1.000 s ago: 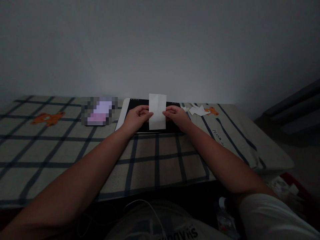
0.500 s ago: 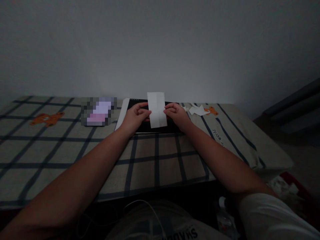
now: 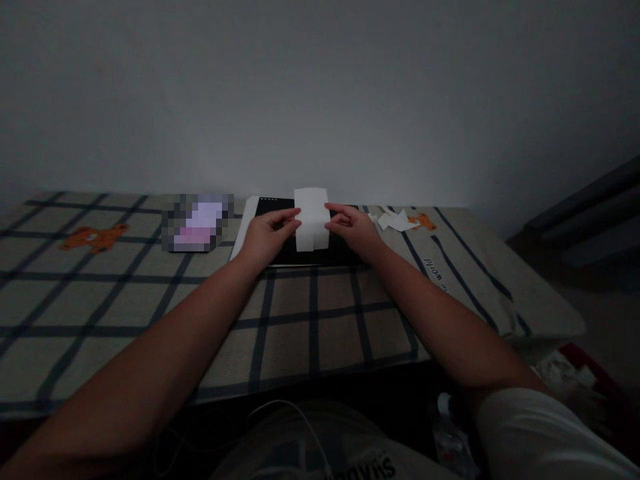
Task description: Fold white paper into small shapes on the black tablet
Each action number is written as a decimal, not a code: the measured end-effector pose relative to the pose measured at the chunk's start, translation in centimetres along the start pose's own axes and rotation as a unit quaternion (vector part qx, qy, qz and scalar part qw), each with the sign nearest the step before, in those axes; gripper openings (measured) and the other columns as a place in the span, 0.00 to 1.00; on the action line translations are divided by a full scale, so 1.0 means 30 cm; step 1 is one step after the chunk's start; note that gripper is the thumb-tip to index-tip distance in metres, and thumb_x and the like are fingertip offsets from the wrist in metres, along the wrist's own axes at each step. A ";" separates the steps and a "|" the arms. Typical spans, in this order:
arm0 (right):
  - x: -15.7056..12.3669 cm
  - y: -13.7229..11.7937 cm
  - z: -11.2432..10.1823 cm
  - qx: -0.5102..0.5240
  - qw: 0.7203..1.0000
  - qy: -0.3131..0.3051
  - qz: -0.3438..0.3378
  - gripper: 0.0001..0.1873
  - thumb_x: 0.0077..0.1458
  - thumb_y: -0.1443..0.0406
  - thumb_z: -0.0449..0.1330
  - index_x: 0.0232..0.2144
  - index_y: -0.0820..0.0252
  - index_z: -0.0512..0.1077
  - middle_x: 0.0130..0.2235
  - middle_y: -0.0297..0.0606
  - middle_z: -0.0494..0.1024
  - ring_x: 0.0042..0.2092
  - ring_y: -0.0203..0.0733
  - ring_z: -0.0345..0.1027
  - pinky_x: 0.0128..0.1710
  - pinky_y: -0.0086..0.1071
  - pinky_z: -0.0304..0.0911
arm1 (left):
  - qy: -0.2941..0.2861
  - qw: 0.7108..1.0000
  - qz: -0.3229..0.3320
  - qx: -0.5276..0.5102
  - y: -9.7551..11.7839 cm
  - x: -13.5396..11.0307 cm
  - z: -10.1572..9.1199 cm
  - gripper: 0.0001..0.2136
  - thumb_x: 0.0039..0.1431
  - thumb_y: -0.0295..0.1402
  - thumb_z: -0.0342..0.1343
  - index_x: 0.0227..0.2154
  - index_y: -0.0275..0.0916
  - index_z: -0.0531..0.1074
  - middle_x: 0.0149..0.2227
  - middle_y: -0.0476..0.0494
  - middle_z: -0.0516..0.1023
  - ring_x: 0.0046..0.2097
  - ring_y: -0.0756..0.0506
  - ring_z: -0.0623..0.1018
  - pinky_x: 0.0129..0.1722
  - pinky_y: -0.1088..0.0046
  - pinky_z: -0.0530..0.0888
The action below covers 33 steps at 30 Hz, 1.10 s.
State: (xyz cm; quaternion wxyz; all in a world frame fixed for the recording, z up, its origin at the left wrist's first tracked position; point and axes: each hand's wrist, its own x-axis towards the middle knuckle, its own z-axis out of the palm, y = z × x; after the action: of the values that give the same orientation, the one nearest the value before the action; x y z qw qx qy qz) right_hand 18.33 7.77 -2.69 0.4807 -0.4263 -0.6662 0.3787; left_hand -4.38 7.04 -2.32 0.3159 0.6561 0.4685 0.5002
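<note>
A white strip of paper [image 3: 311, 217] is held upright over a dark pad [image 3: 287, 250] at the far side of the table. My left hand [image 3: 270, 233] pinches the paper's left edge with thumb and fingers. My right hand [image 3: 351, 228] pinches its right edge. The paper's lower part looks folded or bent toward me. Both forearms stretch across the checked tablecloth [image 3: 150, 307].
A blurred purple-pink object [image 3: 197, 223] lies left of the pad. White paper scraps [image 3: 393, 220] sit to the right near an orange bear print [image 3: 423, 221]. A plain wall rises behind the table. The table's right edge drops off to clutter on the floor [image 3: 570, 377].
The paper looks shorter now, its lower part bent up. Both hands have shifted slightly up along its edges and keep their pinch.
</note>
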 end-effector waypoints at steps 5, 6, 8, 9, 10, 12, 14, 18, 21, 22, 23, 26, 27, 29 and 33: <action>-0.009 -0.020 -0.004 -0.031 1.000 -0.001 0.002 0.24 0.50 0.62 0.68 0.51 0.58 0.78 0.35 0.35 0.82 0.38 0.41 0.74 0.48 0.40 0.70 | -0.024 0.995 0.053 0.087 0.008 -0.001 -0.012 0.16 0.54 0.38 0.66 0.46 0.40 0.82 0.38 0.45 0.82 0.39 0.46 0.78 0.42 0.69 0.75; -0.010 -0.021 -0.004 -0.040 0.999 -0.002 -0.001 0.23 0.50 0.62 0.68 0.50 0.58 0.79 0.35 0.36 0.82 0.38 0.41 0.74 0.48 0.41 0.70 | -0.024 0.993 0.065 0.099 0.009 -0.001 -0.014 0.14 0.55 0.38 0.65 0.45 0.41 0.82 0.38 0.44 0.82 0.39 0.46 0.78 0.41 0.69 0.74; -0.012 -0.021 -0.002 -0.062 0.998 0.001 -0.010 0.22 0.51 0.62 0.68 0.49 0.58 0.80 0.35 0.36 0.82 0.38 0.41 0.74 0.48 0.41 0.70 | -0.023 0.988 0.092 0.120 0.010 -0.001 -0.016 0.12 0.57 0.38 0.64 0.42 0.41 0.83 0.38 0.44 0.82 0.39 0.46 0.77 0.40 0.70 0.73; -0.012 -0.021 -0.001 -0.073 0.997 0.005 -0.015 0.21 0.51 0.62 0.68 0.49 0.58 0.80 0.35 0.36 0.82 0.37 0.41 0.74 0.48 0.41 0.70 | -0.023 0.986 0.107 0.130 0.012 -0.001 -0.017 0.11 0.58 0.38 0.63 0.41 0.42 0.83 0.38 0.44 0.81 0.38 0.46 0.77 0.40 0.70 0.73; -0.012 -0.022 0.000 -0.085 0.996 0.009 -0.020 0.21 0.51 0.62 0.67 0.48 0.58 0.80 0.35 0.37 0.82 0.37 0.41 0.74 0.47 0.41 0.70 | -0.023 0.983 0.119 0.139 0.013 0.000 -0.017 0.10 0.58 0.38 0.63 0.40 0.42 0.83 0.38 0.44 0.81 0.38 0.46 0.76 0.40 0.70 0.73; -0.013 -0.024 0.001 -0.106 0.994 0.020 -0.034 0.19 0.51 0.62 0.68 0.46 0.58 0.81 0.36 0.38 0.82 0.37 0.41 0.74 0.46 0.40 0.70 | -0.019 0.979 0.137 0.152 0.018 0.000 -0.018 0.08 0.57 0.37 0.63 0.38 0.42 0.83 0.39 0.44 0.79 0.38 0.46 0.75 0.40 0.69 0.73; -0.015 -0.027 0.000 -0.120 0.991 0.029 -0.050 0.16 0.52 0.61 0.67 0.44 0.58 0.81 0.37 0.39 0.82 0.36 0.41 0.73 0.44 0.39 0.70 | -0.016 0.975 0.157 0.154 0.023 -0.002 -0.019 0.07 0.57 0.36 0.63 0.36 0.42 0.82 0.41 0.44 0.79 0.41 0.46 0.76 0.43 0.68 0.73; -0.020 -0.037 -0.005 -0.139 0.986 0.026 -0.092 0.09 0.54 0.59 0.66 0.37 0.55 0.81 0.38 0.39 0.80 0.37 0.41 0.70 0.39 0.37 0.69 | -0.024 0.973 0.180 0.139 0.039 -0.014 -0.019 0.07 0.60 0.38 0.60 0.35 0.42 0.79 0.45 0.44 0.81 0.50 0.43 0.77 0.56 0.63 0.70; -0.026 -0.046 -0.005 -0.127 0.984 0.025 -0.125 0.09 0.55 0.56 0.66 0.32 0.54 0.79 0.41 0.40 0.78 0.41 0.42 0.70 0.40 0.36 0.68 | -0.038 0.983 0.130 0.120 0.047 -0.025 -0.019 0.10 0.62 0.40 0.58 0.38 0.41 0.78 0.41 0.44 0.82 0.46 0.43 0.78 0.52 0.64 0.73; -0.028 -0.049 -0.004 -0.114 0.985 0.023 -0.124 0.10 0.55 0.55 0.66 0.32 0.55 0.78 0.40 0.40 0.78 0.41 0.42 0.70 0.41 0.37 0.68 | -0.041 0.987 0.111 0.109 0.047 -0.027 -0.018 0.10 0.61 0.41 0.59 0.38 0.41 0.78 0.39 0.44 0.82 0.42 0.44 0.78 0.47 0.66 0.74; -0.031 -0.052 -0.003 -0.101 0.988 0.016 -0.114 0.11 0.55 0.55 0.65 0.33 0.55 0.78 0.39 0.39 0.79 0.41 0.43 0.71 0.41 0.37 0.68 | -0.041 0.990 0.093 0.093 0.046 -0.028 -0.016 0.11 0.59 0.42 0.59 0.38 0.40 0.78 0.36 0.45 0.81 0.39 0.45 0.77 0.43 0.68 0.74; -0.034 -0.054 0.002 -0.068 0.996 -0.012 -0.058 0.13 0.55 0.53 0.65 0.34 0.56 0.77 0.35 0.37 0.79 0.37 0.42 0.71 0.40 0.37 0.68 | -0.041 0.998 0.040 0.029 0.036 -0.023 -0.012 0.12 0.56 0.41 0.61 0.39 0.39 0.79 0.31 0.47 0.78 0.32 0.48 0.74 0.34 0.72 0.72; -0.033 -0.053 0.004 -0.058 0.997 -0.021 -0.044 0.14 0.54 0.52 0.65 0.34 0.56 0.77 0.34 0.36 0.80 0.37 0.41 0.72 0.40 0.37 0.68 | -0.047 0.999 0.022 0.010 0.032 -0.021 -0.010 0.13 0.54 0.40 0.62 0.39 0.39 0.79 0.30 0.48 0.78 0.31 0.48 0.74 0.33 0.73 0.72; -0.031 -0.047 0.006 -0.036 0.998 -0.036 -0.027 0.14 0.52 0.52 0.67 0.34 0.56 0.77 0.34 0.36 0.81 0.37 0.42 0.72 0.41 0.37 0.68 | -0.069 0.998 -0.003 -0.013 0.028 -0.019 -0.007 0.15 0.53 0.41 0.64 0.40 0.39 0.80 0.30 0.47 0.79 0.32 0.48 0.75 0.33 0.73 0.72; -0.025 -0.035 0.006 -0.010 0.999 -0.053 -0.005 0.13 0.49 0.53 0.69 0.31 0.56 0.78 0.34 0.37 0.82 0.37 0.42 0.74 0.42 0.39 0.68 | -0.093 0.995 -0.017 -0.014 0.034 -0.024 0.001 0.16 0.52 0.46 0.65 0.37 0.39 0.82 0.34 0.45 0.83 0.35 0.45 0.78 0.35 0.71 0.75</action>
State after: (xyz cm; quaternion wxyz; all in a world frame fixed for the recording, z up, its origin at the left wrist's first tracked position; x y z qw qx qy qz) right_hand 18.08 6.69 -1.99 0.4422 -0.4071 -0.6964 0.3921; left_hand -4.11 6.00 -1.70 0.3762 0.6872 0.4410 0.4378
